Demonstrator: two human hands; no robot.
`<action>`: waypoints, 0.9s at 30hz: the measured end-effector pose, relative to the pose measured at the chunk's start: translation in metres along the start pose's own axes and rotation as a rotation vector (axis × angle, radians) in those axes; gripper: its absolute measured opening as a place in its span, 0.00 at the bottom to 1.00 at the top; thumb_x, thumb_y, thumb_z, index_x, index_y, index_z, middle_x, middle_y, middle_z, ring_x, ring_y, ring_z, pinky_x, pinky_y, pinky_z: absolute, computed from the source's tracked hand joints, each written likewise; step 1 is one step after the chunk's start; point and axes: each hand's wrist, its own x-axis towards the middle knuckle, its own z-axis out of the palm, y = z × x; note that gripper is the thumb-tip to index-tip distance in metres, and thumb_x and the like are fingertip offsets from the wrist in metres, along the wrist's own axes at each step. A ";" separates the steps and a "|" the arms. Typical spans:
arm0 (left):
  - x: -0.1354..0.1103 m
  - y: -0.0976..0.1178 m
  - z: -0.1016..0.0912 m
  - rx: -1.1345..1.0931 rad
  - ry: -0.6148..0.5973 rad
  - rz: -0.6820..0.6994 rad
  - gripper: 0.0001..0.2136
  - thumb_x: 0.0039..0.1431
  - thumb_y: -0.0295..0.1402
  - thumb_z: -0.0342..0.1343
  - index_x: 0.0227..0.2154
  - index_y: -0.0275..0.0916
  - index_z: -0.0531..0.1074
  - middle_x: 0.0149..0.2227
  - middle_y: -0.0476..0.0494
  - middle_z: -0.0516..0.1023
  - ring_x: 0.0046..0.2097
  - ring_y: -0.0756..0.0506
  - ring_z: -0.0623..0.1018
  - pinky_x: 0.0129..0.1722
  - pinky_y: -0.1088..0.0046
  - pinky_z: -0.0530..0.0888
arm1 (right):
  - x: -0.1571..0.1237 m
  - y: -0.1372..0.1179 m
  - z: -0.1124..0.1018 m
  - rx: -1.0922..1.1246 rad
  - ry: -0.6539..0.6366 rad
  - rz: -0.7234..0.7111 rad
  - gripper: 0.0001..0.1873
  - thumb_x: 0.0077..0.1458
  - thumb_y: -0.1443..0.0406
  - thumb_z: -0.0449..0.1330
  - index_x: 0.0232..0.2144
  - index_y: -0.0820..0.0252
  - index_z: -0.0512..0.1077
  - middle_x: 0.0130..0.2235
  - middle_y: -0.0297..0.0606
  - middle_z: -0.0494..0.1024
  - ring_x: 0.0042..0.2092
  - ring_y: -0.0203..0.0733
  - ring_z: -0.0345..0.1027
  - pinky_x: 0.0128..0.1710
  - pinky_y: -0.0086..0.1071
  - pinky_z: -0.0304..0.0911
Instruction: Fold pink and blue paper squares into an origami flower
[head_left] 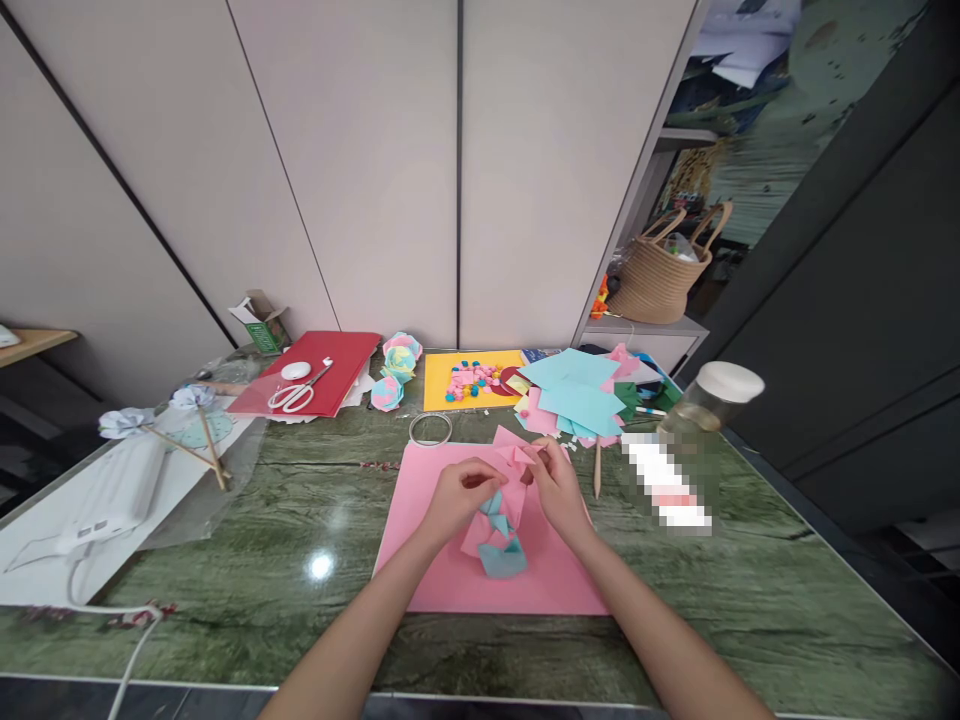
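Note:
Both my hands work over a large pink paper sheet lying on the green marble table. My left hand and my right hand are closed in pinches on a folded pink and blue paper piece. Its pink upper flaps stick up between my fingertips. The blue folded parts hang lower, between my wrists, and rest on the pink sheet.
Behind the sheet lie a wire ring, a stack of light blue and pink papers, a yellow sheet with small coloured bits, white scissors on a red sheet, and paper flowers. A jar stands right; a white power strip left.

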 end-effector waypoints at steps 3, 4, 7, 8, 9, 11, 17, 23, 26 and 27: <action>0.002 -0.002 -0.003 -0.025 -0.007 0.007 0.06 0.45 0.27 0.54 0.26 0.34 0.74 0.30 0.42 0.73 0.32 0.48 0.71 0.30 0.75 0.66 | 0.001 0.000 -0.001 -0.027 0.015 -0.007 0.07 0.53 0.60 0.48 0.28 0.56 0.59 0.22 0.29 0.64 0.25 0.36 0.62 0.25 0.28 0.57; 0.002 -0.003 -0.003 -0.040 -0.015 0.004 0.06 0.45 0.27 0.54 0.27 0.34 0.74 0.31 0.42 0.73 0.32 0.48 0.71 0.30 0.75 0.67 | 0.001 0.000 0.000 -0.037 0.017 -0.011 0.07 0.53 0.60 0.48 0.28 0.56 0.59 0.23 0.30 0.64 0.26 0.37 0.62 0.26 0.28 0.57; 0.002 -0.005 -0.001 -0.081 -0.052 -0.008 0.06 0.45 0.27 0.55 0.28 0.34 0.74 0.30 0.43 0.73 0.32 0.49 0.71 0.31 0.75 0.67 | 0.000 0.001 0.001 -0.069 0.012 -0.024 0.07 0.53 0.60 0.47 0.28 0.56 0.59 0.25 0.30 0.64 0.27 0.37 0.60 0.26 0.28 0.56; 0.002 -0.006 0.000 -0.086 -0.059 -0.004 0.05 0.45 0.27 0.55 0.27 0.34 0.73 0.30 0.44 0.73 0.32 0.49 0.71 0.32 0.75 0.67 | -0.001 0.001 0.002 -0.079 0.006 -0.026 0.07 0.53 0.60 0.47 0.28 0.56 0.59 0.25 0.30 0.64 0.26 0.36 0.58 0.26 0.27 0.55; 0.002 -0.008 0.001 -0.086 -0.064 0.002 0.05 0.45 0.27 0.55 0.27 0.34 0.73 0.30 0.44 0.73 0.32 0.49 0.71 0.32 0.75 0.67 | -0.001 0.001 0.003 -0.089 -0.002 -0.028 0.06 0.53 0.60 0.48 0.29 0.56 0.59 0.24 0.29 0.63 0.25 0.36 0.57 0.25 0.27 0.53; 0.001 -0.010 0.004 -0.081 -0.063 0.014 0.04 0.45 0.28 0.55 0.26 0.34 0.73 0.29 0.44 0.73 0.32 0.49 0.71 0.32 0.74 0.67 | -0.003 0.001 0.005 -0.108 -0.020 -0.030 0.06 0.53 0.60 0.48 0.29 0.56 0.59 0.23 0.28 0.62 0.23 0.35 0.55 0.23 0.27 0.51; -0.001 -0.005 0.003 -0.032 -0.184 0.069 0.06 0.48 0.27 0.53 0.30 0.36 0.73 0.32 0.44 0.71 0.34 0.48 0.70 0.34 0.73 0.66 | -0.005 0.002 0.006 -0.163 0.006 -0.039 0.07 0.53 0.60 0.48 0.29 0.56 0.58 0.21 0.28 0.62 0.22 0.35 0.55 0.22 0.26 0.49; -0.008 0.007 0.001 0.254 -0.350 0.157 0.12 0.46 0.25 0.54 0.35 0.42 0.74 0.34 0.46 0.70 0.38 0.47 0.69 0.38 0.72 0.66 | -0.005 0.001 0.003 -0.227 0.057 -0.053 0.08 0.53 0.59 0.49 0.27 0.56 0.58 0.18 0.25 0.56 0.19 0.34 0.50 0.21 0.26 0.44; -0.010 0.009 0.003 0.271 -0.349 0.153 0.09 0.48 0.26 0.53 0.33 0.40 0.74 0.33 0.45 0.71 0.37 0.47 0.70 0.38 0.72 0.66 | -0.005 0.000 0.003 -0.237 0.062 -0.057 0.08 0.53 0.59 0.49 0.27 0.56 0.58 0.17 0.25 0.56 0.19 0.34 0.51 0.21 0.26 0.45; -0.010 0.009 0.003 0.256 -0.349 0.148 0.08 0.48 0.26 0.53 0.32 0.39 0.73 0.33 0.45 0.72 0.37 0.47 0.71 0.38 0.72 0.66 | -0.005 0.000 0.003 -0.238 0.065 -0.058 0.08 0.53 0.59 0.49 0.28 0.56 0.58 0.17 0.25 0.57 0.20 0.35 0.52 0.21 0.26 0.45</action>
